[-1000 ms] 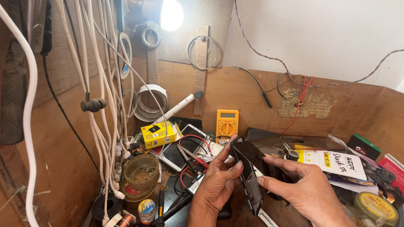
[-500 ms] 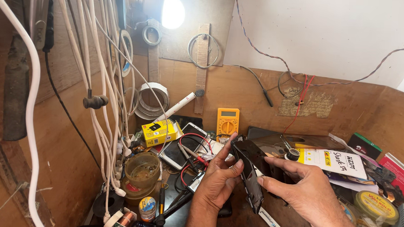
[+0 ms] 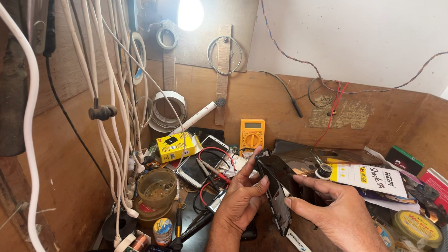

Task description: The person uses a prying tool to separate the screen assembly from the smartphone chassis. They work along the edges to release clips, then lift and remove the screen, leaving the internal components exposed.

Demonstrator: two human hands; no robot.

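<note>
The black phone panel [image 3: 277,192] you hold on edge above the cluttered bench has barely moved over the last second. Your left hand [image 3: 241,201] keeps its fingers pinched on the near edge, your right hand [image 3: 337,214] closed on the far side; the yellow multimeter [image 3: 252,134] stands behind, so you're steady, inspecting

Left hand [image 3: 241,203]: bare, no glove, ring or watch. Right hand [image 3: 337,214]: likewise bare. Both forearms unsleeved where visible.
</note>
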